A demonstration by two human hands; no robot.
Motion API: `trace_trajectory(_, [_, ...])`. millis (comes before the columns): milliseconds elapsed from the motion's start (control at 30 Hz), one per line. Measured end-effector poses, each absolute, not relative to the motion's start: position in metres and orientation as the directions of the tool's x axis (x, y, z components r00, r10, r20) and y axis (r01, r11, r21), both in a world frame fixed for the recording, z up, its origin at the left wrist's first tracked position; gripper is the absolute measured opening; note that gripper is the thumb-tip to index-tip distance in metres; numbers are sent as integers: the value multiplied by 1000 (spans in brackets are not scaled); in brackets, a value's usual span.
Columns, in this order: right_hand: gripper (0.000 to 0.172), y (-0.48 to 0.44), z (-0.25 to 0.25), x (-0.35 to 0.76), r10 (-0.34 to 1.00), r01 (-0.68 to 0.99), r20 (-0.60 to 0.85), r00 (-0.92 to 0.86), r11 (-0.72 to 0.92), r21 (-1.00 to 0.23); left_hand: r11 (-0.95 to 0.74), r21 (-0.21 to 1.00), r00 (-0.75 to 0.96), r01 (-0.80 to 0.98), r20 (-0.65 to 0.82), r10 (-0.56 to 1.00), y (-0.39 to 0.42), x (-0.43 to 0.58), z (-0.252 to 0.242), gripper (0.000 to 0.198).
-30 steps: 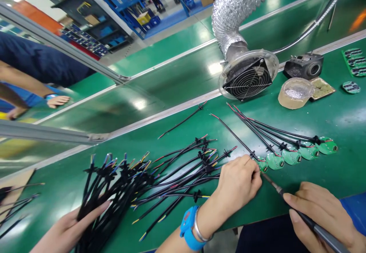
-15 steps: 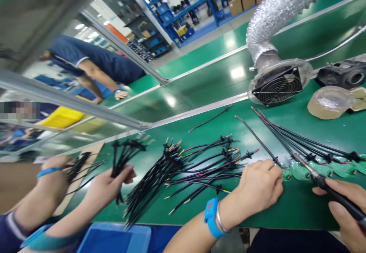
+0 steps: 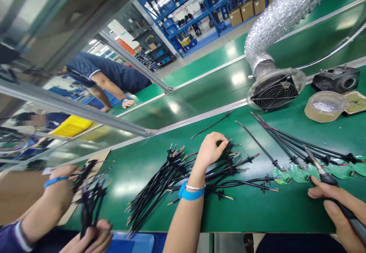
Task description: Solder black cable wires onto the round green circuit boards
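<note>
- Head cam: left hand (image 3: 211, 150) in at the heap of thin black cables w/ black collars and coloured wire ends (image 3: 223, 173), fingertips close together by a bare red wire end (image 3: 229, 140); can't tell if they're clamped on it.
- Right hand (image 3: 344, 196), well apart, is wrapped round a black-handled soldering iron w/ slim metal shaft (image 3: 328, 178); tip points up over cables beside the boards, contact or not can't tell.
- Row of round green circuit boards (image 3: 299, 174) on the green tabletop (image 3: 243, 216), right of the heap; blue/yellow wire ends poke over the leftmost, in this view.
- Doing it well, IMO: pinch one cable near its collar, lift it free first, then draw it out, so neighbours don't drag & boards don't get nudged.
- Iron: treat as hot; keep tip off cable jackets, firm grip, well back from the left wrist.
- Far L: co-worker's hand (image 3: 100, 236) gripping a separate bunch of black cables (image 3: 93, 203); leave elbow room.
</note>
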State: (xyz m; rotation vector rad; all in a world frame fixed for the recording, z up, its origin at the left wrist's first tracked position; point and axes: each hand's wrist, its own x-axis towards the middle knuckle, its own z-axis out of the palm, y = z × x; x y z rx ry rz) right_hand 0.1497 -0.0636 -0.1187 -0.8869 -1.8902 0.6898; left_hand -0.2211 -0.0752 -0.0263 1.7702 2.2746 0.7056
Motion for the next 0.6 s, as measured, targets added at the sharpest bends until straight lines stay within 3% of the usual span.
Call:
trace_trajectory(100, [25, -61, -103, 144, 747, 371, 535, -394, 662, -651, 98, 526, -248, 845, 222, 943, -79, -191, -8, 15])
trace_trajectory(233, [20, -56, -88, 135, 776, 371, 512, -368, 628, -685, -117, 583, -47, 804, 258, 965, -85, -141, 19, 13])
trace_trajectory(300, [21, -56, -88, 133, 794, 366, 496, -352, 605, -707, -102, 553, -27, 827, 221, 975, -83, -135, 21, 15])
trace_trajectory(467, [27, -60, -103, 136, 793, 362, 479, -376, 602, -712, 89, 394, -173, 915, 185, 967, -89, -163, 6, 15])
trace_trajectory(600, [25, -60, -107, 137, 789, 344, 498, -361, 609, -715, 46, 415, -125, 909, 166, 978, -114, -168, -3, 13])
